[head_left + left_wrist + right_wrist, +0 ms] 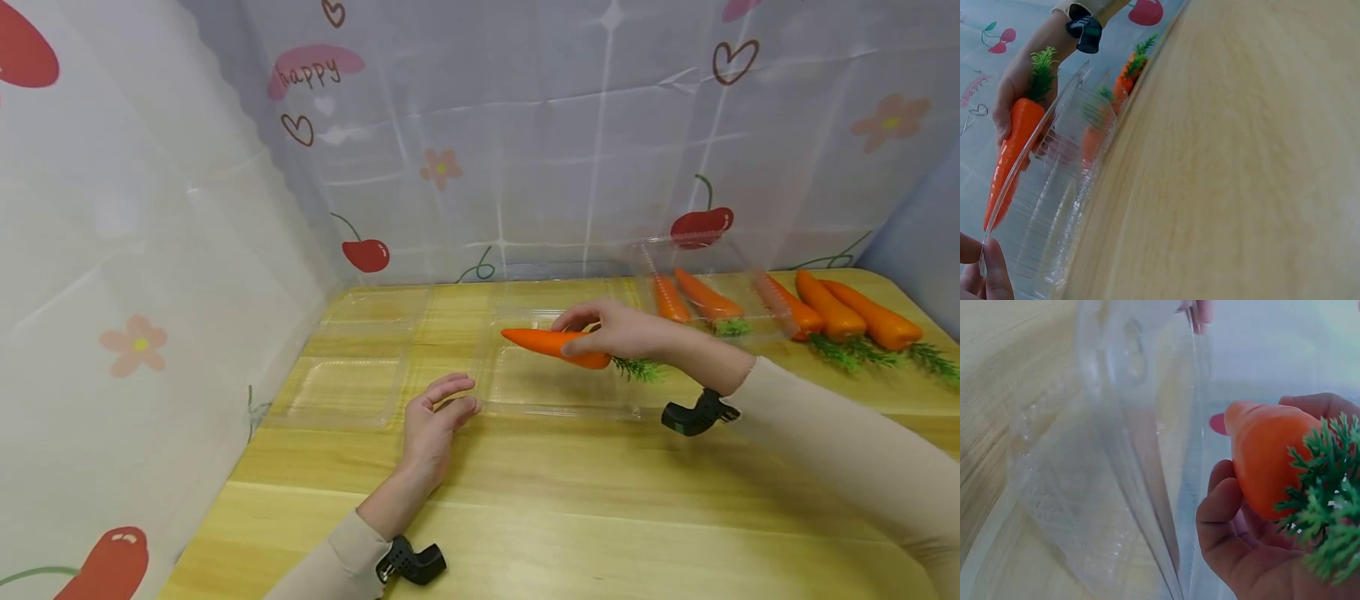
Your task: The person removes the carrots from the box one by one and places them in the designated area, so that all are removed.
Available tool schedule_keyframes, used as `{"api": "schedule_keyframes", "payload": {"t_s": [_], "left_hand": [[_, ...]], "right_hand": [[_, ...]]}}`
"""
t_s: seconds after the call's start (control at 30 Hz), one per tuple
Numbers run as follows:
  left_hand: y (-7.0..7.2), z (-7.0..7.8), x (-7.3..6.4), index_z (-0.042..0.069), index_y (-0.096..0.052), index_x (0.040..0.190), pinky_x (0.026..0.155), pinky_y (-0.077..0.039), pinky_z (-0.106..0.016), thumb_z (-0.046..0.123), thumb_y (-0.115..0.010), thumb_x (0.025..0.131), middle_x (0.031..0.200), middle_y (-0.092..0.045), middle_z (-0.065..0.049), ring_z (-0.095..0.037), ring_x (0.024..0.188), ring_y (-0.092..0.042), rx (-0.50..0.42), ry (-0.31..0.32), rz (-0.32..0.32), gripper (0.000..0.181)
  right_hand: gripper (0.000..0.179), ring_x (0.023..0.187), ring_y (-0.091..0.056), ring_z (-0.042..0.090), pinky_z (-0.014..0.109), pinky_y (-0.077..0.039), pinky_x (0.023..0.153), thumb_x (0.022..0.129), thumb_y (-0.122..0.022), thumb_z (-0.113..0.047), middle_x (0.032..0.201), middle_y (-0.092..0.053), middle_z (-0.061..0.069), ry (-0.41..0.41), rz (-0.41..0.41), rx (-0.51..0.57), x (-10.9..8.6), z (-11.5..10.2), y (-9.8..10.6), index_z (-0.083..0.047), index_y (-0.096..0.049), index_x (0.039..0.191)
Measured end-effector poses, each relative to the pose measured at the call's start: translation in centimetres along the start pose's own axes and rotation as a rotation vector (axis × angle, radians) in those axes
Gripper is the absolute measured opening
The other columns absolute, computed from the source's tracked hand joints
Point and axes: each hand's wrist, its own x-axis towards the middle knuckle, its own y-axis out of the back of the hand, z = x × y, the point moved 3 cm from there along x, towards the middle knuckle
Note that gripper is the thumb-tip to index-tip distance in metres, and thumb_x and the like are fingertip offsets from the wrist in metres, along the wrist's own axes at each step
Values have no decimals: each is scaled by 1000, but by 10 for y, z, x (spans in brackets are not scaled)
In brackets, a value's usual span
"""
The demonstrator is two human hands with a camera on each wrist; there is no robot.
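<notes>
My right hand (618, 333) grips an orange carrot (543, 340) with a green leafy top, held level over a clear plastic box (517, 383). The carrot's pointed end faces left. In the right wrist view, the fingers (1222, 519) curl round its thick end, and the leaves (1335, 494) hang toward the wrist. At the box's left edge is my left hand (442, 417). Its thumb and finger pinch the rim (1007, 187) in the left wrist view. The carrot is above and beside this rim.
Another clear plastic box (345, 396) lies at the left of the wooden table (525, 500). A clear box (727, 250) at the back right has carrots (705, 296) in it. Several loose carrots (873, 312) lie beside that. A patterned curtain (525, 125) hangs behind the table.
</notes>
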Motion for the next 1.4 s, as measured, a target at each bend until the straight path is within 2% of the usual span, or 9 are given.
{"api": "schedule_keyframes", "payload": {"t_s": [0.4,0.77,1.1,1.17,1.27,1.4], "left_hand": [[-1,1,1,-17,-67,116,81,-63,-28,-11,-69,85,138,-55,-19,-15,84,-69,0,-10,-10,32],[0,0,1,-16,-69,115,82,-63,-27,-11,-69,86,139,-54,-20,-15,84,-69,-6,-3,-6,30],[-1,0,1,-16,-68,116,82,-63,-27,-10,-68,87,140,-54,-20,-15,84,-69,-5,3,-14,30],[-1,0,0,-17,-68,116,82,-63,-27,-10,-68,87,140,-54,-20,-15,84,-69,-8,0,-13,31],[0,0,0,-18,-67,117,82,-63,-27,-10,-68,87,139,-54,-19,-15,84,-69,-7,-2,-12,31],[1,-1,0,-17,-68,116,81,-63,-27,-10,-68,87,138,-55,-19,-14,84,-69,0,-1,-8,30]], "right_hand": [[45,97,-64,27,34,-58,74,97,-73,-33,127,-66,15,-73,221,33,-35,6,36,-15,-65,137],[53,96,-61,23,31,-57,73,100,-68,-38,133,-62,17,-92,299,7,-69,20,58,-11,-57,144],[61,98,-61,20,29,-58,74,98,-66,-50,137,-60,14,-172,408,-43,-93,31,80,-14,-56,146],[63,97,-61,16,28,-58,74,98,-65,-52,132,-62,8,-184,424,-39,-96,36,87,-13,-55,146],[65,93,-62,9,27,-58,74,98,-64,-53,116,-65,-12,-200,448,-30,-103,45,99,-12,-52,147],[59,88,-60,-1,25,-57,71,99,-63,-52,96,-59,-33,-218,480,-22,-113,58,117,-16,-54,144]]}}
